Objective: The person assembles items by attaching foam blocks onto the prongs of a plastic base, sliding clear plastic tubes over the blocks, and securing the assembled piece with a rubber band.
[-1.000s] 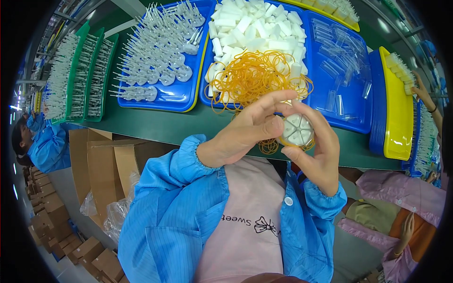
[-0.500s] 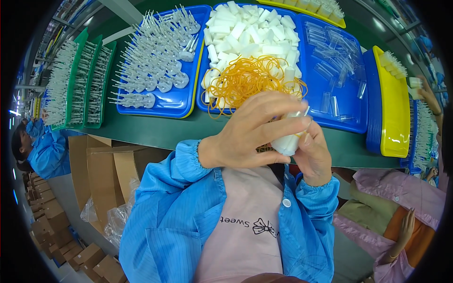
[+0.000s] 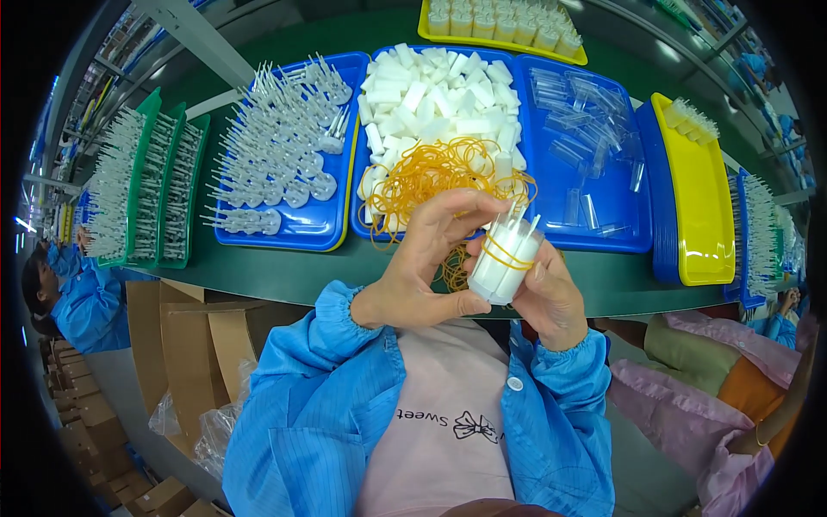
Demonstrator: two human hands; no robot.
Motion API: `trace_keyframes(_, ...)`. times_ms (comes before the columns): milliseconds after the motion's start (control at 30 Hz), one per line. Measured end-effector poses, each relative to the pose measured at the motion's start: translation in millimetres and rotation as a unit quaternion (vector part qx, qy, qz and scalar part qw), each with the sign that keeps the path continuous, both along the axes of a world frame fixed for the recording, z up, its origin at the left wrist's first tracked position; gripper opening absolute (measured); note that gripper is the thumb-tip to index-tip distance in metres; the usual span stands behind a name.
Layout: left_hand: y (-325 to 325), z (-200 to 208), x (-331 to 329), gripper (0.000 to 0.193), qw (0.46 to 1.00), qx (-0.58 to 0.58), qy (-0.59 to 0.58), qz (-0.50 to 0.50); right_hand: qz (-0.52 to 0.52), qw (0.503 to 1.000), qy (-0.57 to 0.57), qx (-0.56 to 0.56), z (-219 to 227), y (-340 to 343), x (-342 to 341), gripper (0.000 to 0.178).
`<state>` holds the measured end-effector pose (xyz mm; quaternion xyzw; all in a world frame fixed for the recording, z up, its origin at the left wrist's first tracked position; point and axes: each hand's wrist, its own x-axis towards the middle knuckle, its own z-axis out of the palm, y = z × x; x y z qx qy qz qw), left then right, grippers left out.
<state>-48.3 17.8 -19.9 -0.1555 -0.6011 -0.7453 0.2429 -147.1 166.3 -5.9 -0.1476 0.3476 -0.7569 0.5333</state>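
In front of my chest, above the table's near edge, is a white cylindrical bundle. Thin white prongs stick out of its top, and an orange rubber band circles it. My right hand grips the bundle from the right, its other fingers partly hidden behind it. My left hand curves round the left side, with the thumb at the base and fingertips by the prongs. Just beyond my hands, a heap of orange rubber bands lies over white foam-like pieces in a blue tray.
At left, a blue tray holds white disc-based parts with prongs, beside green racks of similar parts. Clear tubes lie in another blue tray. A yellow tray stands right. Cardboard boxes and co-workers flank me.
The bundle has been turned upright and lowered slightly, showing its band and prongs. My left fingers have drawn back from across its front. A co-worker's hand at far right has moved away.
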Motion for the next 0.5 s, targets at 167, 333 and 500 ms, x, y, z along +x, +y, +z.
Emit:
trace_keyframes(167,3.1,1.5,-0.6,0.088,1.0,0.014,-0.017,0.008,0.039,0.999,0.011,-0.018,4.8,2.8,-2.2,0.079)
trace_keyframes(333,-8.4,18.5,-2.9,0.085,0.954,-0.272,0.018,0.127,0.005,0.999,0.034,0.016,3.1,6.1,-1.3,0.073)
trace_keyframes(500,-13.6,20.3,-6.1,0.082,0.909,-0.384,0.078,0.144,-0.013,0.999,0.043,0.022,-2.9,6.7,-3.7,0.068)
